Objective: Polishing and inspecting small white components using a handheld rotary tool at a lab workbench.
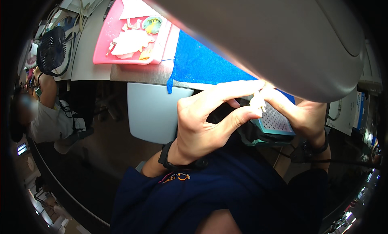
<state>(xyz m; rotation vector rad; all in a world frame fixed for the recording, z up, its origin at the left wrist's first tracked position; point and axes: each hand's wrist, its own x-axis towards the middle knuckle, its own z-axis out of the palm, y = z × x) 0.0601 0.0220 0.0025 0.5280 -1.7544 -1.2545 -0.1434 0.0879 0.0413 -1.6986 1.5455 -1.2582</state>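
My left hand (206, 116) is closed, its thumb and forefinger pinching a small off-white piece (257, 103) with short prongs on its lower side. From the other side my right hand (303, 114) reaches in, fingers bent and their tips against or very near the same piece. A large grey lamp-like housing (275, 36) covers part of the right fingers, so I cannot make out whether they grip something else as well. Both hands are over a teal box with a perforated grille (277, 122), just in front of the bench edge.
A pink tray (101, 52) on the bench holds white, green and orange pieces. Beside it lies a blue cloth (202, 62), one corner hanging over the edge. A pale grey panel (155, 112) is below the bench. A black fan (51, 50) and another person (52, 116) are at left.
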